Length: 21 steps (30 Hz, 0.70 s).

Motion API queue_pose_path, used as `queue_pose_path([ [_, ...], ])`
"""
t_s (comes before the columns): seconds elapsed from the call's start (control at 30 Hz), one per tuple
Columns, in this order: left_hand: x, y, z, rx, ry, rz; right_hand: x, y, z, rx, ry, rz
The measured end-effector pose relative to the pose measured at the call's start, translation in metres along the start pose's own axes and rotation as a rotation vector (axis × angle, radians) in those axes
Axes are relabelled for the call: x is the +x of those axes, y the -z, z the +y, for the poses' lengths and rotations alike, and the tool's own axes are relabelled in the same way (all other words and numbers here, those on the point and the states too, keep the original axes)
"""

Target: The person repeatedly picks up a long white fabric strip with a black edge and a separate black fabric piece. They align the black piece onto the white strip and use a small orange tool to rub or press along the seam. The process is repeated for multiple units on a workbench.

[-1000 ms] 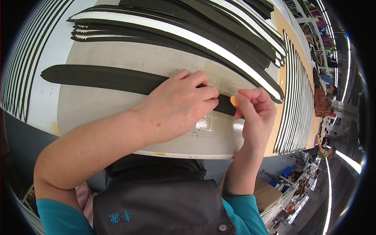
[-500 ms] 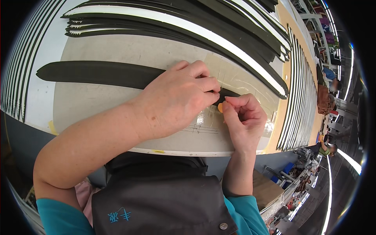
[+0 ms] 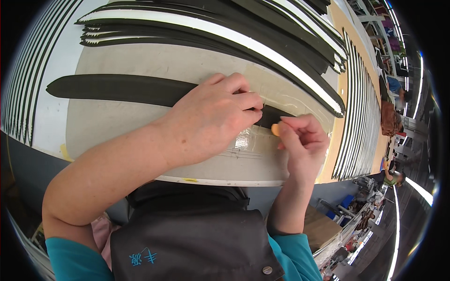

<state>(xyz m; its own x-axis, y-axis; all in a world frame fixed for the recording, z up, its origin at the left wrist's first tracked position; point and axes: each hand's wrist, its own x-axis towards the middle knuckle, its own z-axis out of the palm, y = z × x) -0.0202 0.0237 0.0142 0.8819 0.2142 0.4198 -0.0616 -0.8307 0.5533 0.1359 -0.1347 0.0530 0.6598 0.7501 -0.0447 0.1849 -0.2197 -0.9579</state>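
Observation:
A long black strip (image 3: 122, 89), looking like leather, lies across the worktable with a pointed left end. My left hand (image 3: 215, 112) lies over its middle, fingers bent and pressed together against it; the thumb is hidden. To the right, my right hand (image 3: 304, 138) is closed in a pinch at the strip's near edge. A small rounded orange piece (image 3: 275, 129) sticks out from between its thumb and index finger, touching or very close to the strip. Most of the orange piece is covered by the fingers.
Behind my hands lies a pile of black and white strips (image 3: 211, 30). More strips stand in rows at the left (image 3: 35, 70) and right (image 3: 358, 117). Clear tape (image 3: 300, 100) covers part of the grey mat (image 3: 117, 119). The table's front edge (image 3: 215, 182) runs close to me.
My right hand has slid a little to the right along the strip with the orange piece, uncovering more of the strip between my hands. The left hand has stayed in place.

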Motion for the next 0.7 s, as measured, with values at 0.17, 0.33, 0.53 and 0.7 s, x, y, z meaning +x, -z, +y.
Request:
queue_pose_path([
  [0.17, 0.001, -0.001, 0.0, 0.006, -0.018, 0.005, -0.012, 0.065, 0.024, -0.082, -0.007, 0.226],
  [0.33, 0.005, 0.001, 0.003, 0.05, -0.048, 0.001, -0.034, 0.116, 0.06, -0.287, -0.019, 0.384],
  [0.53, -0.003, 0.002, 0.0, 0.125, -0.093, 0.016, -0.034, 0.125, 0.066, -0.388, 0.223, 0.354],
  [0.7, 0.007, -0.012, 0.005, 0.193, -0.121, -0.013, -0.017, 0.083, 0.033, -0.349, 0.139, 0.109],
])
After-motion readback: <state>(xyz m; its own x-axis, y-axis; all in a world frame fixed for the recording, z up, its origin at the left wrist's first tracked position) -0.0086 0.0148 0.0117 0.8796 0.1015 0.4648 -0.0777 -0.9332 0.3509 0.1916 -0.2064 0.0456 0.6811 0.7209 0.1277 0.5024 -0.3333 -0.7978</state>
